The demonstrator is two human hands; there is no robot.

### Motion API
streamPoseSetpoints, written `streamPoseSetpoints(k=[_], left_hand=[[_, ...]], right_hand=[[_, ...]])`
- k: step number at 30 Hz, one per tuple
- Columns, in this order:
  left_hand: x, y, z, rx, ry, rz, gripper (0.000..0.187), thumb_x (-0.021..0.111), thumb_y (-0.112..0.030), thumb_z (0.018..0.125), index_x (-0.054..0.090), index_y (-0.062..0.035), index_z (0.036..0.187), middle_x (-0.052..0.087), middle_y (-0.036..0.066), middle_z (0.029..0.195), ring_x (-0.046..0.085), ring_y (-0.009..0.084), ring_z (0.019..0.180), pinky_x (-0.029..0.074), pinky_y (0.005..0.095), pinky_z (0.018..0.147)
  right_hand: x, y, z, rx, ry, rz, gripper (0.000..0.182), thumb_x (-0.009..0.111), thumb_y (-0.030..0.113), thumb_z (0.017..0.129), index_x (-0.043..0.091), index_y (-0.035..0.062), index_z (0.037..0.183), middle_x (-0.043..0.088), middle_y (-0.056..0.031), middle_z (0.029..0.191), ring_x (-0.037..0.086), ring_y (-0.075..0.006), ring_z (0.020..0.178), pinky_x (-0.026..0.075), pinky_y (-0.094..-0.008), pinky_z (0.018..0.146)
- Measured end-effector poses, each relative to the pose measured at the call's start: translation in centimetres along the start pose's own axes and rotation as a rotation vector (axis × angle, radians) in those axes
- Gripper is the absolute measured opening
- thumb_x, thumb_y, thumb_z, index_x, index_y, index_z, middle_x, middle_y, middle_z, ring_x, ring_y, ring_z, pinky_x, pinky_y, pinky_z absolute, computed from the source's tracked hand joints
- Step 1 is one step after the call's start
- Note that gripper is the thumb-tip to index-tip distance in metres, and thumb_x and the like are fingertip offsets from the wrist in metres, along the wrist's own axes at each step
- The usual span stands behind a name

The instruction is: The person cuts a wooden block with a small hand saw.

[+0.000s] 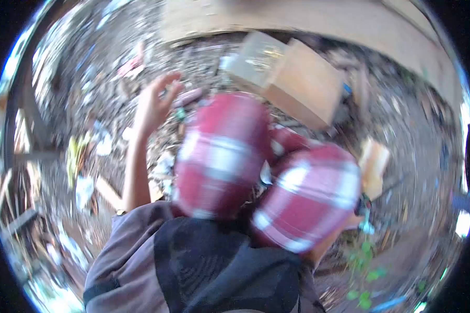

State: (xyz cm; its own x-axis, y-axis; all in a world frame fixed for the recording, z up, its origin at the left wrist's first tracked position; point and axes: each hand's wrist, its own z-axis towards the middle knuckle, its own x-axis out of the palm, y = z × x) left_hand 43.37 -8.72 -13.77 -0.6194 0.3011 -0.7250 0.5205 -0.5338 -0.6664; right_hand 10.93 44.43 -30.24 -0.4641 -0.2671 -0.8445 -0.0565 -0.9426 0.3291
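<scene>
My left hand (156,101) is held out over the littered ground beside my left knee, fingers curved but apart, with nothing visible in it. A purplish piece (189,97) lies close to its fingers. My right hand (353,222) shows only in part past my right knee, its fingers hidden and blurred. Near it is a small dark and teal thing (366,218); I cannot tell whether the hand holds it. Ahead of my knees in red-and-white checked cloth (222,151), a tan box-like block (308,78) sits against a greyish box (250,60) with small yellowish bits on it.
A long pale board (297,18) runs across the far side. A split piece of light wood (375,164) lies to the right of my knees. Scraps and wood chips cover the ground, with a green plant (364,268) at lower right and wooden posts (31,125) at left.
</scene>
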Motion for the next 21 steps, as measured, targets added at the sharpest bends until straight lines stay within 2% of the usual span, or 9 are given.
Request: streamPoseSetpoints(k=[1,3,4,5,7,10,14,21], left_hand=[[0.8,4.9,-2.5,-0.039,-0.117,0.344,0.033,0.051,-0.029,0.089,0.064,-0.0018,0.100,0.064,0.022,0.097,0.062,0.0337,0.093,0.046,0.0412,0.083],[2.0,14.4,-9.1,-0.343,0.106,0.469,0.032,0.052,-0.030,0.086,0.066,-0.0013,0.086,0.063,0.024,0.084,0.061,0.0400,0.080,0.048,0.0457,0.075],[2.7,17.7,-12.2,-0.455,0.158,0.417,0.033,0.052,-0.031,0.086,0.065,-0.0010,0.081,0.062,0.024,0.079,0.061,0.0404,0.076,0.048,0.0466,0.072],[3.3,19.8,-15.5,-0.557,0.214,0.357,0.034,0.052,-0.031,0.085,0.065,-0.0007,0.076,0.061,0.024,0.074,0.061,0.0408,0.072,0.049,0.0476,0.068],[3.5,21.7,-20.4,-0.696,0.168,0.429,0.035,0.052,-0.031,0.085,0.064,-0.0004,0.072,0.061,0.025,0.073,0.061,0.0406,0.072,0.048,0.0486,0.068],[4.7,24.2,-24.3,-0.816,0.086,0.394,0.026,0.054,-0.024,0.083,0.062,0.0000,0.078,0.061,0.024,0.075,0.060,0.0409,0.075,0.047,0.0489,0.070],[7.6,26.1,-24.0,-0.486,-0.226,0.470,0.019,0.059,-0.010,0.077,0.055,-0.0023,0.094,0.055,0.018,0.086,0.055,0.0370,0.084,0.044,0.0447,0.075],[11.0,27.9,-16.5,-0.450,-0.219,0.394,0.022,0.060,-0.012,0.078,0.056,-0.0047,0.098,0.054,0.017,0.093,0.052,0.0344,0.093,0.041,0.0433,0.082]], right_hand=[[0.7,1.7,0.3,-0.067,0.033,0.037,0.065,0.077,0.038,0.068,0.055,-0.0007,0.115,0.066,-0.0183,0.096,0.064,-0.0338,0.085,0.049,-0.0438,0.075],[1.2,4.9,-0.2,-0.192,0.121,0.112,0.064,0.076,0.038,0.068,0.056,-0.0007,0.115,0.066,-0.0183,0.096,0.064,-0.0339,0.085,0.049,-0.0438,0.075],[1.8,6.5,-0.7,-0.241,0.167,0.142,0.064,0.076,0.038,0.068,0.056,-0.0008,0.114,0.066,-0.0183,0.096,0.064,-0.0339,0.085,0.049,-0.0438,0.075],[2.0,7.7,-1.3,-0.283,0.214,0.167,0.063,0.076,0.038,0.068,0.056,-0.0008,0.114,0.066,-0.0183,0.095,0.064,-0.0339,0.085,0.049,-0.0438,0.075],[2.4,9.7,-2.5,-0.345,0.311,0.209,0.063,0.076,0.037,0.068,0.056,-0.0009,0.114,0.066,-0.0184,0.095,0.064,-0.0339,0.085,0.049,-0.0438,0.075],[3.1,11.8,-4.3,-0.412,0.442,0.250,0.062,0.076,0.037,0.069,0.056,-0.0010,0.113,0.066,-0.0184,0.095,0.064,-0.0340,0.085,0.049,-0.0437,0.075],[3.6,12.8,-6.0,-0.444,0.580,0.260,0.060,0.076,0.036,0.069,0.057,-0.0011,0.112,0.066,-0.0185,0.095,0.064,-0.0341,0.085,0.049,-0.0437,0.075],[3.7,12.9,-6.8,-0.450,0.678,0.242,0.058,0.076,0.035,0.069,0.057,-0.0014,0.110,0.066,-0.0186,0.094,0.064,-0.0342,0.085,0.049,-0.0437,0.074]])
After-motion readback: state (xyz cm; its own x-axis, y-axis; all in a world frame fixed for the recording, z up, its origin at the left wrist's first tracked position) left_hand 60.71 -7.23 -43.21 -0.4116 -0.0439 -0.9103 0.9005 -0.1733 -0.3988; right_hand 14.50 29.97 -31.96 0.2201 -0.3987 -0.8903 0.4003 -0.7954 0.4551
